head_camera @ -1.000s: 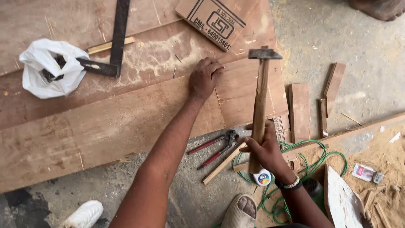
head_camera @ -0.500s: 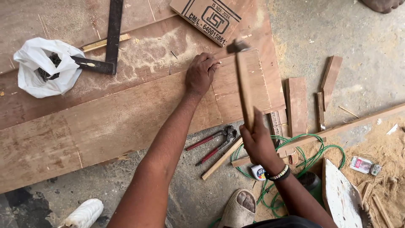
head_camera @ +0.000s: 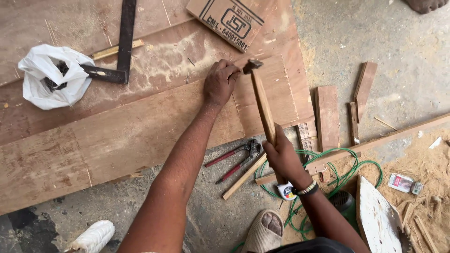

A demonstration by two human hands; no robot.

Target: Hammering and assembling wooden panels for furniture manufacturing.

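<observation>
The hammer slants over the plywood sheet, its head beside the left hand, whose fingers pinch together on the wood. The right hand is clamped round the handle's lower end, arm bent. Red-handled pincers and green cable lie on the concrete floor.

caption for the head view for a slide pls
Right hand brings a wooden-handled hammer down beside the left hand pressed on a plywood sheet.

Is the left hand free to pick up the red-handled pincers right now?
Probably not at once: the left hand is pressed on the plywood sheet, fingers pinched by the hammer head. The pincers lie unobstructed on the floor.
</observation>
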